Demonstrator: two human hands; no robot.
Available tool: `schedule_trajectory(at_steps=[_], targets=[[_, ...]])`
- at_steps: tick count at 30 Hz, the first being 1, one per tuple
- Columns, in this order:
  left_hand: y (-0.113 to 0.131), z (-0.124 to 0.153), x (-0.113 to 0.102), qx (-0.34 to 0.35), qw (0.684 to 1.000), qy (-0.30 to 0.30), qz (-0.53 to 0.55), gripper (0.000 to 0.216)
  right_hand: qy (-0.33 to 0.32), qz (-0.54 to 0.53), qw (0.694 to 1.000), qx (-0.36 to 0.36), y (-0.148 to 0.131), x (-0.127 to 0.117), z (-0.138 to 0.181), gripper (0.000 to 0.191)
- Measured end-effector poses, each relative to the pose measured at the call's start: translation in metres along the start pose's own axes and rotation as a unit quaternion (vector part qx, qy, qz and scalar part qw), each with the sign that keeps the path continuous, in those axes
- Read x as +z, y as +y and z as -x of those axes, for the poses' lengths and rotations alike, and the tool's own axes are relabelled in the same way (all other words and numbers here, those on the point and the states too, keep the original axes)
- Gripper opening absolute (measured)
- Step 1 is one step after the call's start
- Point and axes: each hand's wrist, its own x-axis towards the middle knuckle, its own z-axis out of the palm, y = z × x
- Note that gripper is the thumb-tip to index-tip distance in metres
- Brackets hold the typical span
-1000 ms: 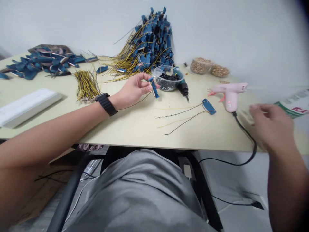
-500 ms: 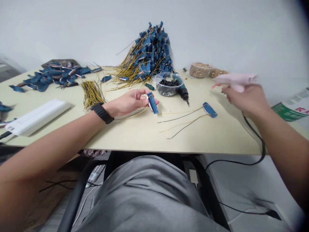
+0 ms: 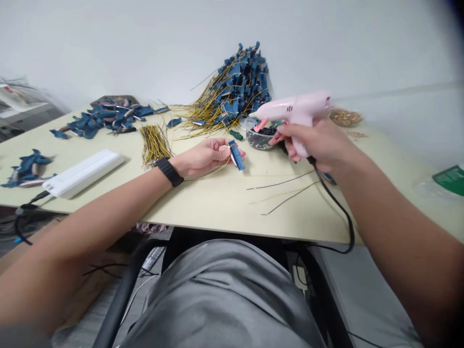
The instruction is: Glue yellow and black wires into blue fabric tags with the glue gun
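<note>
Between the fingers of my left hand (image 3: pixel 208 157) is a small blue plastic part (image 3: pixel 237 155) with a thin yellow wire attached, held above the table. My right hand (image 3: pixel 315 140) grips a pink hot glue gun (image 3: pixel 293 109) by its handle, fingers near the trigger. Its nozzle points left, up and to the right of the blue part, and touches nothing. Under my right forearm lies another blue part (image 3: pixel 329 179), mostly hidden, with yellow and black wires (image 3: pixel 286 194) stretching left over the tabletop.
A tall heap of wired blue parts (image 3: pixel 242 82) stands at the back. Behind the glue gun is a clear tub of black pieces (image 3: pixel 259 139). Loose blue parts (image 3: pixel 97 118), a wire bundle (image 3: pixel 155 144) and a white power box (image 3: pixel 85 173) lie left. The gun's black cord (image 3: pixel 350 227) hangs over the front edge.
My right hand has brought the glue gun leftward, closer to the blue part, and now covers much of the second part. My left hand keeps its hold. The view has shifted slightly left.
</note>
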Motion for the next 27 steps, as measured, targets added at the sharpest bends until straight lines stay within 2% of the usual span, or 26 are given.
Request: schedule_trajectory(at_steps=[4, 8, 10, 15, 20, 27], targets=[[-0.002, -0.001, -0.004, -0.003, 1.0, 0.005, -0.005, 0.02, -0.028, -0.014, 0.999, 0.018, 0.019, 0.002, 0.002, 0.005], [-0.003, -0.003, -0.008, -0.003, 1.0, 0.003, -0.006, 0.02, -0.072, -0.005, 0.997, 0.02, 0.029, -0.001, 0.003, 0.019], [-0.002, -0.003, -0.009, 0.001, 1.0, 0.001, -0.007, 0.023, -0.082, -0.001, 0.997, 0.015, 0.031, -0.001, 0.002, 0.019], [-0.001, -0.003, -0.008, 0.0, 1.0, -0.006, -0.026, 0.027, -0.085, 0.008, 0.996, 0.028, 0.03, 0.007, 0.008, 0.012], [0.001, -0.002, -0.006, -0.009, 0.999, -0.003, -0.038, 0.021, -0.081, 0.025, 0.996, 0.025, 0.025, 0.013, 0.014, 0.021], [-0.001, -0.003, -0.007, -0.01, 0.999, -0.006, -0.042, 0.018, -0.088, 0.043, 0.995, 0.016, 0.027, 0.015, 0.013, 0.015]])
